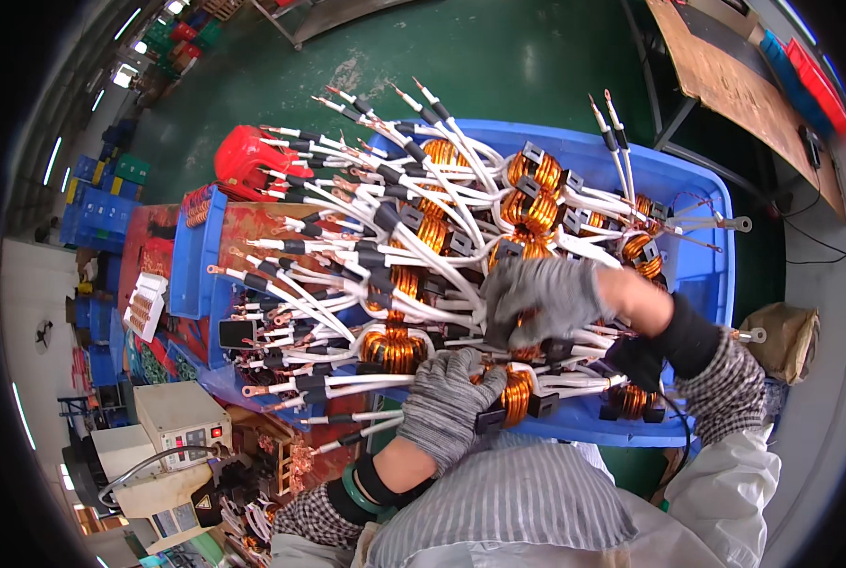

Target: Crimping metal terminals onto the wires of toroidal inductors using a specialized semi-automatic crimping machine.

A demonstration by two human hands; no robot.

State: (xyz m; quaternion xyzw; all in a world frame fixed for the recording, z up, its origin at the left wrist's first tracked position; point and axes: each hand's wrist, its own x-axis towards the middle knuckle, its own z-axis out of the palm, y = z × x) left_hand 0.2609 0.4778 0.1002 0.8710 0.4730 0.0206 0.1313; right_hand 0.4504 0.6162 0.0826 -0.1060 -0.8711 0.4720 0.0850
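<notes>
A big blue tub (716, 275) is heaped with copper-wound ring coils, whose white cables end in black sleeves and bare tips or lugs. My left hand (447, 405), in a grey knitted glove, is closed at the left edge of a copper coil (515, 396) by the tub's near side. Just above it, my gloved right hand (546, 298) reaches down into the middle of the heap with curled fingers. Whatever those fingertips grip lies hidden beneath the hand. Another coil (393, 352) rests to the left of my hands, its white cables (300, 317) fanning out leftward.
To the left is a red worktable (149, 237) with a narrow blue bin (194, 270) and a white tray of small copper parts (145, 305). A beige control box (182, 421) stands lower left. Red stools (253, 161) are behind; a wooden bench (726, 80) is far right.
</notes>
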